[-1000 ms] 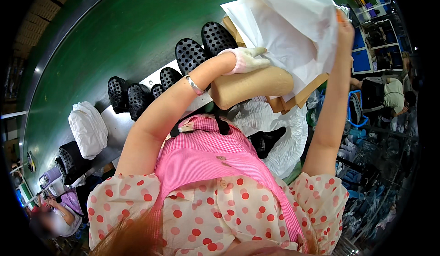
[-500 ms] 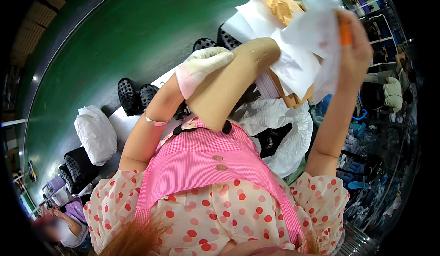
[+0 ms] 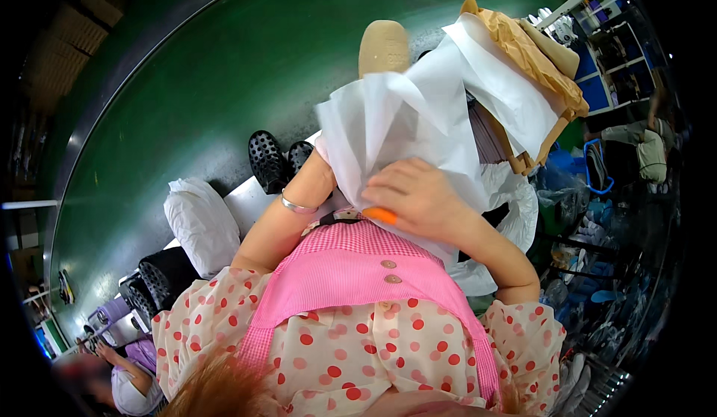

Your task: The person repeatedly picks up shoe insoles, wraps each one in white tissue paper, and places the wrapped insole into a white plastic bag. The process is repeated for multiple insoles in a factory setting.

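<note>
A sheet of thin white paper (image 3: 403, 126) lies draped over a beige foot-shaped form (image 3: 385, 47), whose rounded, marked end sticks out past the far side. My left hand (image 3: 323, 148) wears a white glove with a pink cuff; only the cuff edge shows, and the paper hides its fingers where they hold the form. My right hand (image 3: 414, 200), bare but for an orange finger cover, is on the near part of the sheet, fingers bent and pressed on the paper. To the right, brown wrapping paper (image 3: 515, 44) with more white sheets (image 3: 508, 88) sits in a carton (image 3: 515, 156).
Black dotted shoes (image 3: 269, 163) stand left of my arm. A stuffed white bag (image 3: 198, 219) and dark shoes (image 3: 160, 279) lie farther left, near another person (image 3: 134, 387). A white plastic bag (image 3: 515, 208) is by my right arm. Racks (image 3: 620, 58) stand at far right.
My right hand has brought the white sheet left and down over the form. The form has turned, its rounded end now pointing away from me, and my left hand has gone under the paper.
</note>
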`<act>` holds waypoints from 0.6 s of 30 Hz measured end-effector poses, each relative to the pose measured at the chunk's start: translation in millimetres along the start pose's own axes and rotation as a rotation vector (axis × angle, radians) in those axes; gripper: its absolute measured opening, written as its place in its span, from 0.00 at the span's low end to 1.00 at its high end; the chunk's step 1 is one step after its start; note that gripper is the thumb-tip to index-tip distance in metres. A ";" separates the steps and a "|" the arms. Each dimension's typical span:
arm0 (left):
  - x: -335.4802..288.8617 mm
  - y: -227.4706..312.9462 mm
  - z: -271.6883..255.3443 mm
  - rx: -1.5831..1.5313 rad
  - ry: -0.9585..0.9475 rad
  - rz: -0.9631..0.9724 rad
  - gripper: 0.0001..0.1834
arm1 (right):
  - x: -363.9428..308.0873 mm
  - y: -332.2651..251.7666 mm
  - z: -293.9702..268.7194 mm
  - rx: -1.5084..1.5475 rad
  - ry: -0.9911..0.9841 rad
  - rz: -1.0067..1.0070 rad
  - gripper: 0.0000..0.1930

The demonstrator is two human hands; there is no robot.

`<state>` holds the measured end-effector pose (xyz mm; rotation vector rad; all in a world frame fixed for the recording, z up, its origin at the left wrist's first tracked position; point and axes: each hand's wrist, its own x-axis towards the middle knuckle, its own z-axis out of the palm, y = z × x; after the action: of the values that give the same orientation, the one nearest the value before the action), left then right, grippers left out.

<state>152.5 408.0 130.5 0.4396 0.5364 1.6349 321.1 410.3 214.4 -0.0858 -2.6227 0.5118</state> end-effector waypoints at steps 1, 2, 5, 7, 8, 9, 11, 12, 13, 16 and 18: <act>-3.3 2.6 -0.1 -0.004 -0.001 0.011 0.11 | 0.7 -0.9 -4.9 0.027 0.077 0.102 0.09; -4.8 4.5 0.7 -0.005 -0.008 0.021 0.11 | 1.8 0.7 -11.7 0.054 0.156 0.205 0.10; -8.2 4.6 1.2 0.007 -0.026 0.060 0.11 | 2.0 8.4 -19.7 -0.049 0.364 0.515 0.11; -11.0 7.7 7.0 0.072 -0.030 0.070 0.11 | -6.0 27.2 -12.1 -0.195 0.423 0.474 0.13; -13.5 9.5 12.2 0.115 -0.022 0.072 0.11 | -8.2 34.9 -9.6 -0.272 0.453 0.450 0.15; -19.2 14.9 20.9 0.212 0.009 0.059 0.11 | -0.1 38.3 -11.2 -0.248 0.518 0.422 0.16; -24.0 18.5 34.0 0.378 0.021 0.023 0.12 | 14.9 40.1 -12.4 -0.257 0.649 0.369 0.19; -24.3 20.7 39.1 0.413 0.010 0.037 0.12 | 18.1 43.8 -12.6 -0.255 0.668 0.375 0.21; -24.0 22.5 43.5 0.448 -0.001 0.051 0.12 | 20.2 48.2 -12.4 -0.253 0.686 0.381 0.22; -24.6 18.7 46.7 0.479 -0.064 0.118 0.12 | 21.9 57.0 -14.4 -0.235 0.708 0.401 0.23; -25.0 14.8 47.7 0.437 -0.064 0.159 0.12 | 21.9 58.3 -14.0 -0.202 0.708 0.409 0.24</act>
<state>170.9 386.3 178.6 0.8725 0.8317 1.6462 306.4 472.4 213.8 -0.7372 -1.9426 0.2698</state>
